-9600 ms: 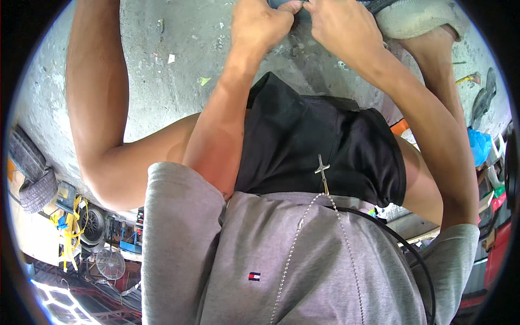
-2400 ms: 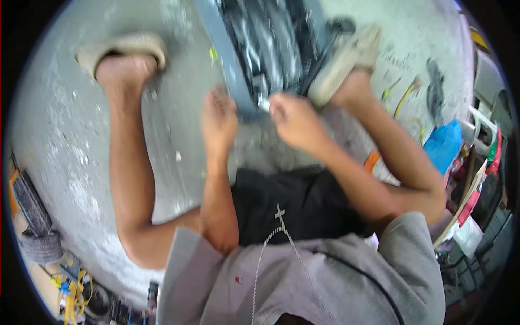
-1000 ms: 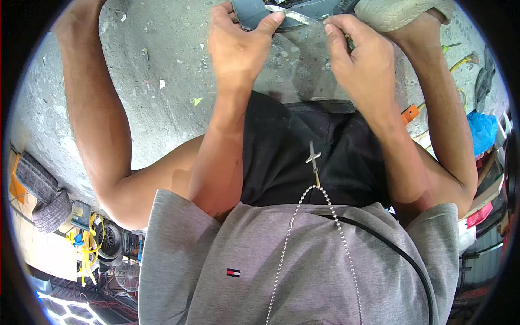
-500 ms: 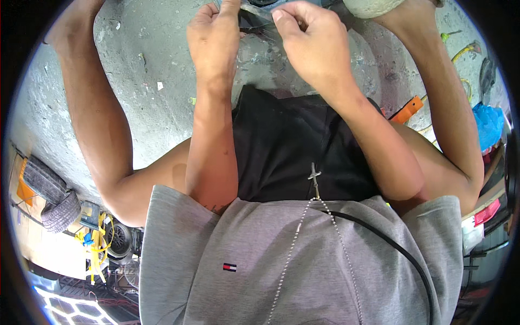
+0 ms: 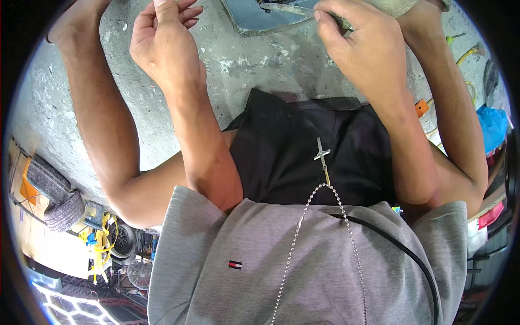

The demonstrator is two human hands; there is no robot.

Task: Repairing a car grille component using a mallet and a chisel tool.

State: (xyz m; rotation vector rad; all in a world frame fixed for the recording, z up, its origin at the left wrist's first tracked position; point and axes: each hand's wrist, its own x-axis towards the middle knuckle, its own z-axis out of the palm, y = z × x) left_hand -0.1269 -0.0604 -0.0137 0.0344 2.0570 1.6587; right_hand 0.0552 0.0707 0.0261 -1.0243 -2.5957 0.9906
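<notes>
At the top of the head view, my right hand (image 5: 368, 46) pinches one end of a thin pale strip (image 5: 290, 8) between thumb and forefinger. The strip stretches leftward across a blue-grey panel-like piece (image 5: 246, 19) lying on the floor, mostly cut off by the upper edge. My left hand (image 5: 168, 46) is raised further left, away from that piece. Its thumb presses against the forefinger while the other fingers curl loosely. A whitish speck shows at the thumb tip, too small to name.
Stained grey concrete (image 5: 103, 92) spreads between my bent legs. On the right are an orange piece (image 5: 422, 108), a blue plastic bag (image 5: 491, 129) and a yellow cord. Tyres (image 5: 65, 210) and yellow straps (image 5: 97, 252) stand at the lower left. A beaded chain with a cross (image 5: 322, 153) hangs over my lap.
My hands have spread apart: the left moved left, off the strip, and the right moved right with the strip's end. More of the blue-grey piece shows.
</notes>
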